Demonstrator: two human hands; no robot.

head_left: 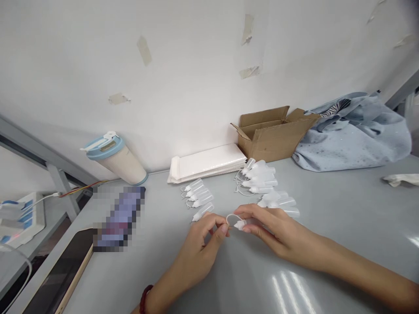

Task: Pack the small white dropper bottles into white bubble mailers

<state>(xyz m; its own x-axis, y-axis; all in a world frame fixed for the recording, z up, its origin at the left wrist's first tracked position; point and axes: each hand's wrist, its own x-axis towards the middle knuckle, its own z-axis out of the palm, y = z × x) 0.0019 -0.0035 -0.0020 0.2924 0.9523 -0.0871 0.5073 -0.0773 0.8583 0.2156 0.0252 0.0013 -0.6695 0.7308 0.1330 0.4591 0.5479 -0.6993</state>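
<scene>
Grey bench point(327, 244) runs along a white wall point(196, 65), with a cardboard box point(271, 133) and a stack of white pouches point(206, 163) at its far side. Fingers of the right hand point(275, 229) pinch a small white nozzle cap point(240, 224), its thin looped cord point(233, 216) running to the pressed-together fingertips of the left hand point(196, 248). Clear dropper bottles point(258, 183) lie in rows just beyond both hands.

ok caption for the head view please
Left hand and right hand hold a looped white tip near plastic bottles.
</scene>
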